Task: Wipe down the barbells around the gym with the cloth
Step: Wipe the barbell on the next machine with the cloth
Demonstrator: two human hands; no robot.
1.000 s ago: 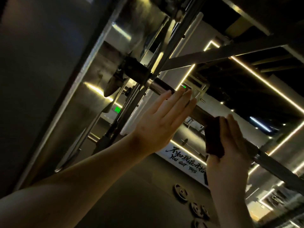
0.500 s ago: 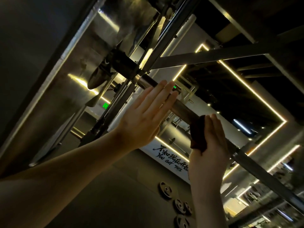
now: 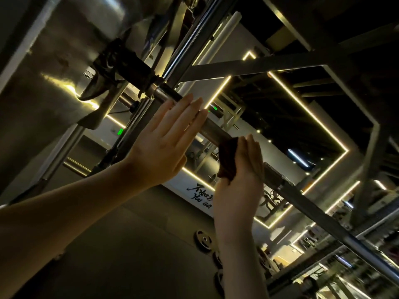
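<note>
Head view: left hand flat on the heavy, stiff barbell; right hand, fingers straight, presses soft cloth onto its smooth shaft.

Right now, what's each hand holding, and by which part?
Right hand presses the dark cloth flat against the barbell shaft, fingers straight, thumb hidden. Left hand lies flat against the bare shaft, gripping nothing.

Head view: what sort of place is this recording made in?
Most likely a gym: a barbell sits in a metal rack, weight plates lie on the floor, and a wall sign carries a slogan beginning "You got".
</note>
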